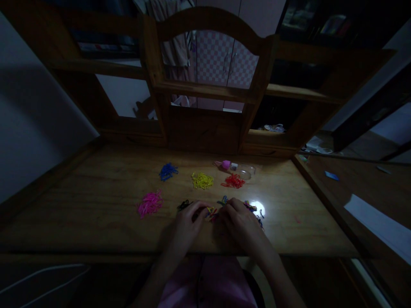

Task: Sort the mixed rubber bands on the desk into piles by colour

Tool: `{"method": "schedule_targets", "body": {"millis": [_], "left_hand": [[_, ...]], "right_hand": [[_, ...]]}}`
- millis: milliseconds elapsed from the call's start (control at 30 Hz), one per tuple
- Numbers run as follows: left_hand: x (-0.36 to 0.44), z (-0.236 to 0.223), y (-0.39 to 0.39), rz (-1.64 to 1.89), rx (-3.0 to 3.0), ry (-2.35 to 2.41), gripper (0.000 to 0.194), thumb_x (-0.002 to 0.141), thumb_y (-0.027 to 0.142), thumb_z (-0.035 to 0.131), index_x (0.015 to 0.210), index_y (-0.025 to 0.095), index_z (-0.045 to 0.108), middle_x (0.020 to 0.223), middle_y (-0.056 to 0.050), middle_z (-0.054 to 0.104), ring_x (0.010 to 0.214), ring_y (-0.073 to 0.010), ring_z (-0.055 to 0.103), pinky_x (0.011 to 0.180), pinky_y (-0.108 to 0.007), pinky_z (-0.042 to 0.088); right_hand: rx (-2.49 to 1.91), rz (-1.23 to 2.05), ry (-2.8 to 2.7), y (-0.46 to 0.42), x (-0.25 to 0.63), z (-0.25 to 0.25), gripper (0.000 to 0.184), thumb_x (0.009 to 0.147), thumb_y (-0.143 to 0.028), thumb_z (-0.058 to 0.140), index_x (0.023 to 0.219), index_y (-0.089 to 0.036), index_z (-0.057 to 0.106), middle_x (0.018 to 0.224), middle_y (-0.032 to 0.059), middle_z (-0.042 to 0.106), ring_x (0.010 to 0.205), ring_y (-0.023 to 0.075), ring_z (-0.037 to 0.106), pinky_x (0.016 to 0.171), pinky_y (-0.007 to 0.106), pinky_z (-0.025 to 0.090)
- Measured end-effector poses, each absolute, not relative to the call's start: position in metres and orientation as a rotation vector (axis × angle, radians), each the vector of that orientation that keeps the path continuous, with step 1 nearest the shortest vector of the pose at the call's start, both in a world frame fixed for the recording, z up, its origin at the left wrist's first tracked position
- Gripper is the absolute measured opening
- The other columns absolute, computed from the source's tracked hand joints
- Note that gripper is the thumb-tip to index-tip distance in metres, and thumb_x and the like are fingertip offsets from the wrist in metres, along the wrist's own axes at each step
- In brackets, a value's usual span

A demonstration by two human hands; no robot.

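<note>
My left hand (pixel 193 217) is curled, thumb and fingers bent together at a small mixed cluster of coloured rubber bands (pixel 211 212). My right hand (pixel 238 217) reaches the cluster's other side with its fingers bent down and close together. What either hand's fingertips hold is hidden or too small to make out. Black bands (pixel 183 205) lie just beyond my left hand. More mixed bands (pixel 250 206) spread beside and partly behind my right hand. Farther back are separate piles of yellow bands (pixel 202 181), red bands (pixel 233 181), blue bands (pixel 168 171) and, at left, pink bands (pixel 150 203).
A clear bottle with a pink cap (pixel 226 164) lies behind the red pile. The wooden desk (pixel 105 188) has a shelf frame (pixel 205 90) along its back. White paper (pixel 379 222) rests on the lower surface at right. A bright light spot falls near my right hand.
</note>
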State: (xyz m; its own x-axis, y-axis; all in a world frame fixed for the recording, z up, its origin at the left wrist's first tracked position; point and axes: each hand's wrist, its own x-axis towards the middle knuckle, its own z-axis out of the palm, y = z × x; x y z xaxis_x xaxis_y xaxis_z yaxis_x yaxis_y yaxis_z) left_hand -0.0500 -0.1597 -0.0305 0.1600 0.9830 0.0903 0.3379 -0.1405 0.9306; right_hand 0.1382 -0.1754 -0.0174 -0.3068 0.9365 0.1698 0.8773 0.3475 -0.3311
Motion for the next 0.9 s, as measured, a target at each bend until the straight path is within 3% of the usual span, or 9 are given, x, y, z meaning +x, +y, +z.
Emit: {"method": "schedule_targets", "body": {"millis": [167,367,600,800,900], "left_hand": [[-0.052,-0.032,-0.159,1.023,1.716,1.299,0.017,0.088,0.027,0.054,0.092,0.024,0.071,0.100,-0.004,0.070,0.096,-0.0201,0.063,0.087,-0.030,0.046],[-0.051,-0.029,-0.157,1.044,1.679,1.296,0.015,0.085,0.026,0.059,0.089,0.025,0.073,0.095,-0.002,0.071,0.093,-0.0192,0.065,0.084,-0.029,0.048],[-0.045,-0.035,-0.154,1.043,1.301,1.202,0.013,0.080,0.030,0.065,0.089,0.021,0.069,0.092,-0.004,0.073,0.088,-0.0206,0.070,0.080,-0.028,0.053],[-0.041,-0.031,-0.150,1.023,1.139,1.116,0.019,0.079,0.033,0.068,0.089,0.018,0.062,0.093,-0.007,0.073,0.088,-0.0208,0.070,0.076,-0.027,0.053],[-0.039,-0.030,-0.148,1.068,1.140,1.116,0.019,0.079,0.033,0.068,0.089,0.018,0.063,0.095,-0.008,0.072,0.091,-0.0203,0.069,0.081,-0.029,0.052]], "right_hand": [[-1.623,0.355,-2.229,-0.174,0.139,-0.014,0.016,0.092,-0.009,0.045,0.090,-0.019,0.057,0.095,0.0075,0.060,0.081,0.0191,0.059,0.072,0.030,0.045],[-1.524,0.649,-1.868,-0.173,0.149,-0.008,0.012,0.092,-0.013,0.048,0.092,-0.022,0.056,0.084,-0.0001,0.065,0.077,0.0163,0.061,0.068,0.026,0.043],[-1.478,0.722,-1.654,-0.175,0.164,-0.006,0.024,0.090,-0.017,0.054,0.112,-0.025,0.062,0.098,0.0014,0.068,0.082,0.0165,0.062,0.069,0.026,0.047],[-1.414,0.685,-1.715,-0.184,0.167,-0.001,0.012,0.087,-0.017,0.060,0.093,-0.022,0.068,0.091,0.0027,0.069,0.081,0.0175,0.064,0.071,0.026,0.049],[-1.328,0.729,-1.963,-0.197,0.159,-0.003,0.015,0.087,-0.012,0.058,0.086,-0.023,0.068,0.087,0.0019,0.068,0.080,0.0157,0.064,0.070,0.024,0.049]]}}
